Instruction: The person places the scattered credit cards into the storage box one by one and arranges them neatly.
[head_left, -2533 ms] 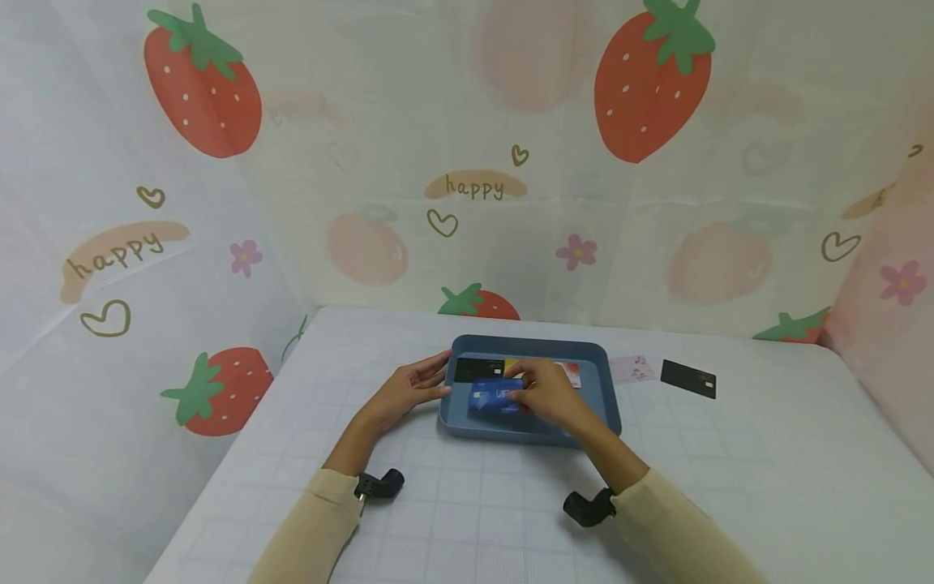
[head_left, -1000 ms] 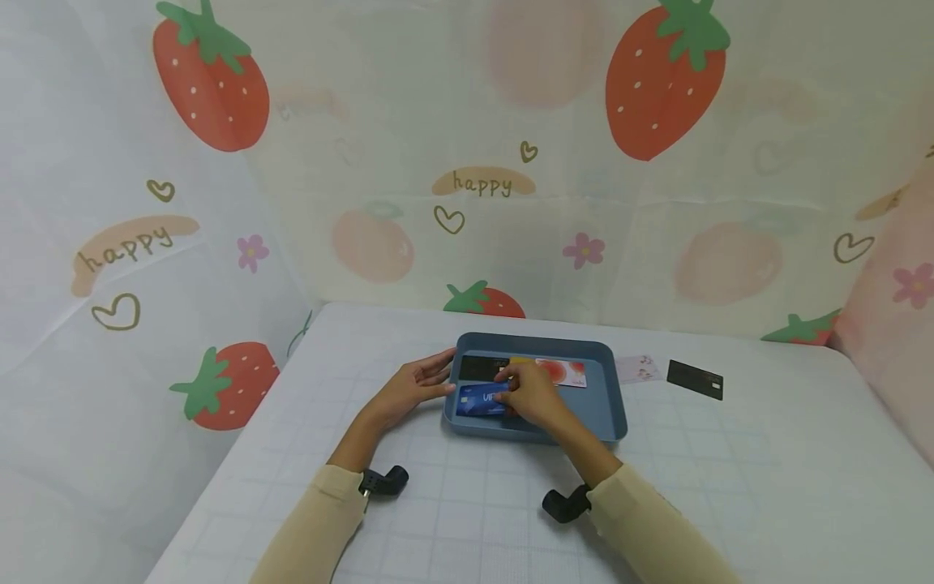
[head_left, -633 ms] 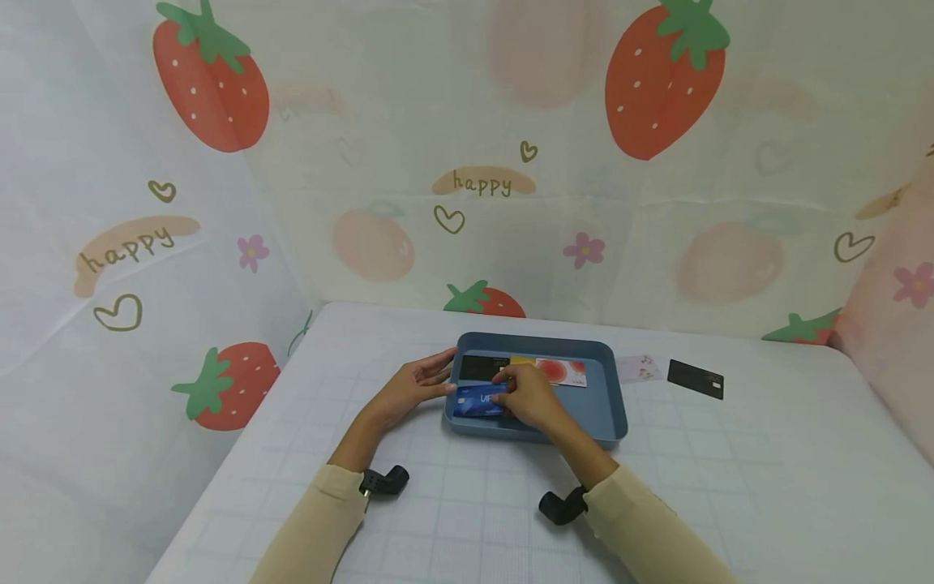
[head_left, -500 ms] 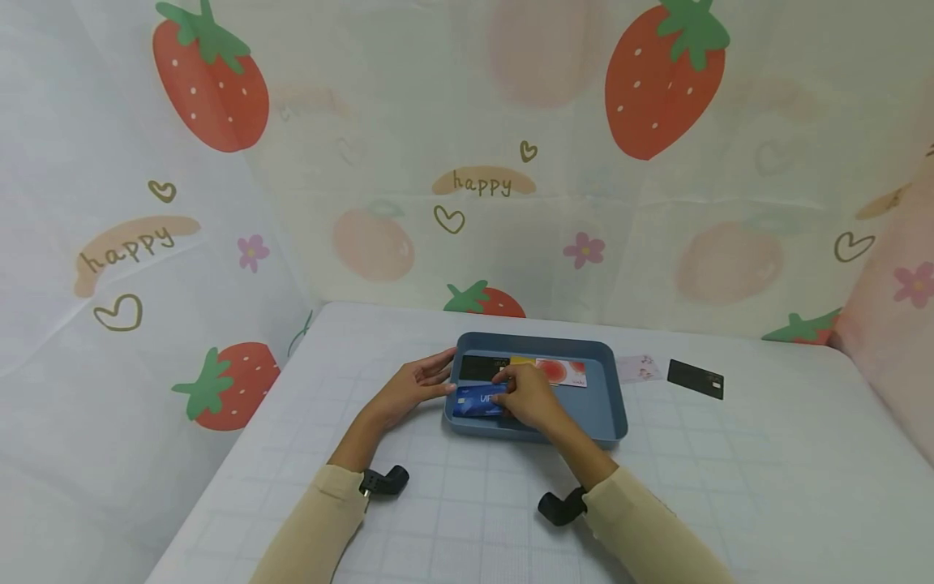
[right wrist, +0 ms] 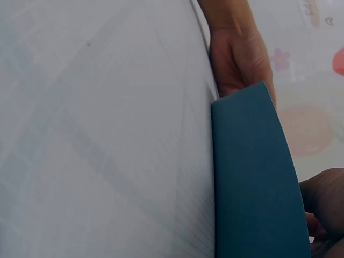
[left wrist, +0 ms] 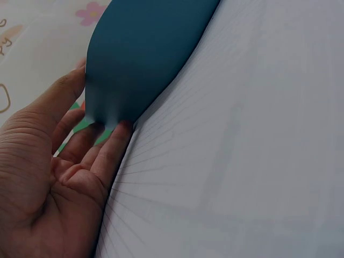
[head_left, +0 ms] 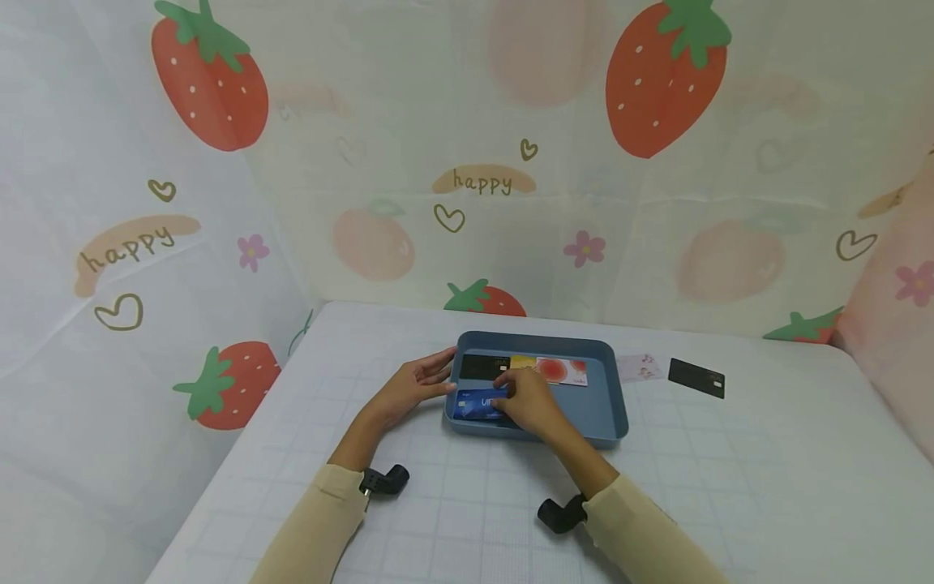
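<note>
A blue VIP card [head_left: 476, 404] lies at the front left inside a blue-grey tray [head_left: 601, 405]. My right hand [head_left: 536, 401] reaches over the tray's front wall and pinches the card's right end, hiding that part. Behind it in the tray is a row of cards: a black card [head_left: 484, 367], a yellow card [head_left: 522, 361] partly covered, and a white card with red circles [head_left: 562, 371]. My left hand [head_left: 404, 392] touches the tray's left side with extended fingers. In the left wrist view, its fingertips rest against the tray's outer wall [left wrist: 145, 48].
Right of the tray, on the white grid-patterned table [head_left: 452, 519], lie a pale pink card [head_left: 638, 367] and another black card [head_left: 696, 378]. A strawberry-printed cloth [head_left: 540, 251] rises behind the table's back edge.
My right hand has shifted left and slightly toward the front, bringing the blue card from mid-tray into the front left corner. The white-and-red card now shows more fully. My left hand stays at the tray's side.
</note>
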`<state>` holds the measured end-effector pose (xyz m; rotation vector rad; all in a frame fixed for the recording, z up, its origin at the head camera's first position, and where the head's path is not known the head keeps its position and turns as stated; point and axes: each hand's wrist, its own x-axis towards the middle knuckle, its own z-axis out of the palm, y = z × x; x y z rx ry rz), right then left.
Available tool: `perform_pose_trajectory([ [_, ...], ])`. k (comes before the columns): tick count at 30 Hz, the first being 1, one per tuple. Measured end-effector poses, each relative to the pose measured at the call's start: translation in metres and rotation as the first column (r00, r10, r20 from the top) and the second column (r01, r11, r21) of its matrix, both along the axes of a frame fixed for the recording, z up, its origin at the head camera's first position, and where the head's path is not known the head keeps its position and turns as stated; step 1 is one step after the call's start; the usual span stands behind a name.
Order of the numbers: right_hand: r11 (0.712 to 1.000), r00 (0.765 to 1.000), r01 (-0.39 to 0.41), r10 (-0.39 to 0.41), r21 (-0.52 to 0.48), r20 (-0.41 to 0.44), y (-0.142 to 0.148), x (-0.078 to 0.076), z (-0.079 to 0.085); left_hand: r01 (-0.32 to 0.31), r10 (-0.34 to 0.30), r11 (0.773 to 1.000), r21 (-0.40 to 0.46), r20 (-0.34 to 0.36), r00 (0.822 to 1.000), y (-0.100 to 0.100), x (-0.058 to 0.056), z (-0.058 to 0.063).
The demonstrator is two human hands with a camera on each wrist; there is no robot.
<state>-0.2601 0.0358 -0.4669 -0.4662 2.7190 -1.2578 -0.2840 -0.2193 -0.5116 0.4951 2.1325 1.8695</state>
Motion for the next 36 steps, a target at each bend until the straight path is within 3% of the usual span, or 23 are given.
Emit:
perform_pose_trajectory([
  [23, 0.999, 0.998, 0.054, -0.054, -0.004, -0.038, -0.0014, 0.0038, 0.0036, 0.018, -0.017, 1.000, 0.008, -0.016, 1.000, 0.0002, 0.0010, 0.0019],
  [36, 0.999, 0.998, 0.044, -0.043, 0.027, -0.044, -0.0005, 0.0055, 0.0034, 0.000, 0.000, 1.000, 0.017, -0.001, 1.000, 0.0005, 0.0007, -0.0006],
])
